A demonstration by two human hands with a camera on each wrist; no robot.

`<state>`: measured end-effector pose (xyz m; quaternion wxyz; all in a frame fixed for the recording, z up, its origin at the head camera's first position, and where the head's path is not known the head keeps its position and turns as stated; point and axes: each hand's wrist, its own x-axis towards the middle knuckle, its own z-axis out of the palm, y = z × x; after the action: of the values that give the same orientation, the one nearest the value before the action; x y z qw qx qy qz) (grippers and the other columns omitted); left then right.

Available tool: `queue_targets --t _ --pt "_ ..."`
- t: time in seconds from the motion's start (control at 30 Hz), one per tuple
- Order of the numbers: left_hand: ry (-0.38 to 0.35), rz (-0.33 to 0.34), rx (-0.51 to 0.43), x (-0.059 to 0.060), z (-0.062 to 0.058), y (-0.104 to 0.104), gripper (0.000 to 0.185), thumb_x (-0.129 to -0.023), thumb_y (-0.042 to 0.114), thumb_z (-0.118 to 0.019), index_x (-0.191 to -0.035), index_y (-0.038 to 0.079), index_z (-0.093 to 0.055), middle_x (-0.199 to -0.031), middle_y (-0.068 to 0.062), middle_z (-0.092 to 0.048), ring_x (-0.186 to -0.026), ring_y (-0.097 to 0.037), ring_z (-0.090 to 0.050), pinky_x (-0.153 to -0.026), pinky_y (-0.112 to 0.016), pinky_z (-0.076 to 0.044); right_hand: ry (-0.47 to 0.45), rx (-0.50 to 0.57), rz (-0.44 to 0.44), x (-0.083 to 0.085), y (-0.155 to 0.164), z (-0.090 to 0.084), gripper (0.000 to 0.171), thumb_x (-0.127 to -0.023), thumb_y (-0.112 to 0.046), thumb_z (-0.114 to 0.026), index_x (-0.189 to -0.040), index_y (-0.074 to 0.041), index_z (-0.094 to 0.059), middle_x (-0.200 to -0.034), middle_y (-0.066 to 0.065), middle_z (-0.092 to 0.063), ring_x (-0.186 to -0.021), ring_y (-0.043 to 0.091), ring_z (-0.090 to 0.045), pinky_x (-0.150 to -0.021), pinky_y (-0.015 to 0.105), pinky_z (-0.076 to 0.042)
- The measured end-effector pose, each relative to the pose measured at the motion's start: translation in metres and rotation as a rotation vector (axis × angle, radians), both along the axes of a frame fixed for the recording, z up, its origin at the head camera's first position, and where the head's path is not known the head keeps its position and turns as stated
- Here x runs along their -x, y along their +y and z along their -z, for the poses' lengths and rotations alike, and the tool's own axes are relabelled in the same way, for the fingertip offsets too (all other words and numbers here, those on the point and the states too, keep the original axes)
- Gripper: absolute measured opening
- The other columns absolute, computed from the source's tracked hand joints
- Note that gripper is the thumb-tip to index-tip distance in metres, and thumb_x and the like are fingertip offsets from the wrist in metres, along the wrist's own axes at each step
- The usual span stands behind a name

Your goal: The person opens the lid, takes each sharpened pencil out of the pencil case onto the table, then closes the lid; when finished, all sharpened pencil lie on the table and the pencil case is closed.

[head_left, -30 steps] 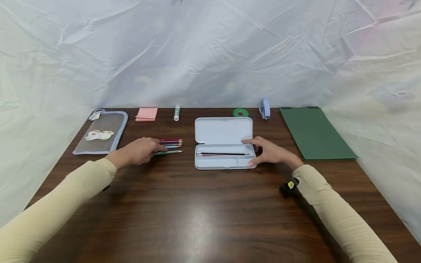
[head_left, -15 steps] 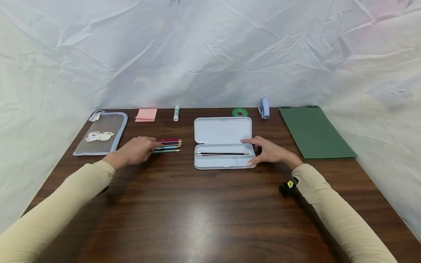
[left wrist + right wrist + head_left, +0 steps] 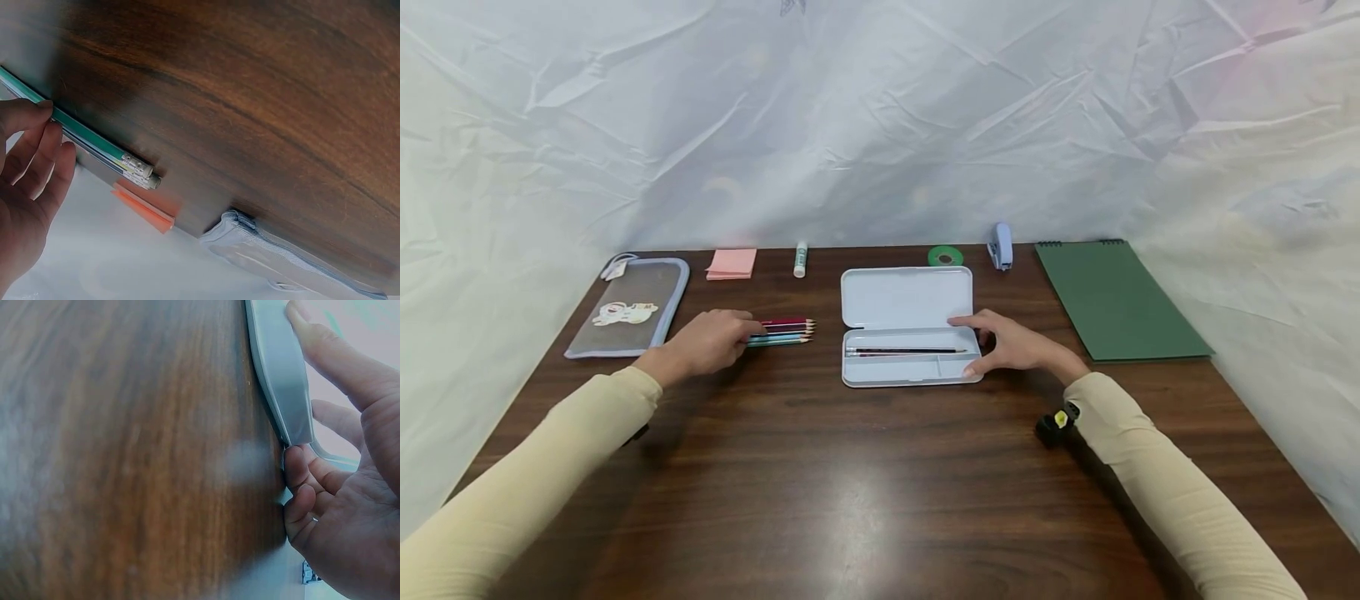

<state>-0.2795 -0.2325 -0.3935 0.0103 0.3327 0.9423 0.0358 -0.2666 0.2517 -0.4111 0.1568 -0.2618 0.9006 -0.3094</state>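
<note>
On the left of the table, my left hand (image 3: 710, 340) pinches a green pencil (image 3: 87, 131) between thumb and fingertips, and a blue pencil lies right alongside it. Several sharpened pencils (image 3: 790, 323), red and dark ones among them, lie in a row with their points to the right. My right hand (image 3: 1015, 343) grips the right end of an open white pencil case (image 3: 906, 296), thumb at the front edge and index finger by the hinge. Inside its long compartment rest a dark pencil (image 3: 917, 351) and a reddish one. The right wrist view shows the case's side wall (image 3: 281, 369) against the fingers.
Along the back stand pink sticky notes (image 3: 732, 263), a glue stick (image 3: 801, 260), green tape (image 3: 945, 256) and a light blue stapler (image 3: 1001, 246). A mesh zip pouch (image 3: 647, 287) lies far left, a green spiral notepad (image 3: 1120, 300) far right. White sheeting hangs behind.
My left hand has brought the green pencil away from me, up against the other pencils, and slid slightly left. The right hand and the pencil case stay put.
</note>
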Motion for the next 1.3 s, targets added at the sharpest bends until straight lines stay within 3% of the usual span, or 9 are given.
queue_targets --t 0.2,0.33,0.47,0.67,0.9,1.03,1.3 --pt "0.043 0.014 0.006 0.0 0.001 0.0 0.032 -0.083 -0.007 -0.065 -0.111 0.005 -0.074 -0.091 -0.009 -0.067 -0.072 -0.019 -0.056 -0.063 -0.039 -0.052 0.005 0.005 -0.015 0.001 -0.001 -0.001 0.084 -0.081 -0.026 -0.084 -0.151 -0.006 -0.043 -0.118 0.018 -0.051 -0.097 0.025 -0.048 -0.083 0.037 -0.042" --pt "0.078 0.031 -0.002 -0.001 -0.002 0.013 0.03 -0.082 -0.001 -0.072 -0.112 0.005 -0.073 -0.093 -0.009 -0.066 -0.078 -0.022 -0.06 -0.07 -0.044 -0.055 0.002 0.009 -0.016 0.001 -0.001 -0.002 0.084 -0.08 -0.025 -0.084 -0.15 -0.005 -0.043 -0.118 0.018 -0.051 -0.096 0.024 -0.048 -0.083 0.037 -0.042" --pt "0.044 0.046 -0.101 0.001 -0.007 0.036 0.032 -0.084 0.004 -0.074 -0.116 0.007 -0.072 -0.097 -0.007 -0.064 -0.083 -0.022 -0.06 -0.075 -0.044 -0.054 0.004 0.009 -0.023 0.001 -0.002 -0.002 0.084 -0.08 -0.026 -0.084 -0.15 -0.005 -0.043 -0.119 0.019 -0.05 -0.097 0.025 -0.049 -0.083 0.037 -0.042" --pt "-0.023 0.184 -0.228 0.008 -0.016 0.086 0.034 -0.087 -0.001 -0.068 -0.12 0.006 -0.071 -0.099 -0.009 -0.065 -0.084 -0.022 -0.063 -0.075 -0.04 -0.053 0.005 0.005 -0.018 0.001 -0.002 0.0 0.085 -0.081 -0.028 -0.084 -0.151 -0.006 -0.042 -0.12 0.019 -0.05 -0.097 0.024 -0.048 -0.084 0.038 -0.042" --pt "-0.159 0.311 -0.123 0.013 -0.017 0.152 0.03 -0.096 0.007 -0.063 -0.125 0.008 -0.07 -0.108 -0.01 -0.068 -0.096 -0.021 -0.064 -0.087 -0.037 -0.053 0.007 0.01 -0.01 0.0 -0.001 0.002 0.085 -0.08 -0.028 -0.084 -0.151 -0.007 -0.043 -0.117 0.017 -0.05 -0.096 0.024 -0.047 -0.084 0.039 -0.042" --pt "-0.248 0.337 -0.038 0.012 -0.017 0.181 0.033 -0.095 0.009 -0.064 -0.128 0.007 -0.069 -0.114 -0.01 -0.07 -0.104 -0.021 -0.065 -0.095 -0.037 -0.052 -0.001 0.005 -0.003 -0.001 0.0 0.004 0.085 -0.08 -0.029 -0.084 -0.151 -0.008 -0.043 -0.119 0.017 -0.051 -0.097 0.024 -0.047 -0.084 0.038 -0.042" --pt "-0.339 0.322 0.054 0.013 -0.019 0.208 0.033 -0.097 0.006 -0.06 -0.129 0.008 -0.068 -0.106 -0.008 -0.071 -0.084 -0.014 -0.054 -0.085 -0.03 -0.048 0.009 0.01 0.003 -0.001 -0.003 0.0 0.084 -0.08 -0.028 -0.084 -0.151 -0.007 -0.043 -0.115 0.017 -0.051 -0.094 0.023 -0.047 -0.083 0.038 -0.042"
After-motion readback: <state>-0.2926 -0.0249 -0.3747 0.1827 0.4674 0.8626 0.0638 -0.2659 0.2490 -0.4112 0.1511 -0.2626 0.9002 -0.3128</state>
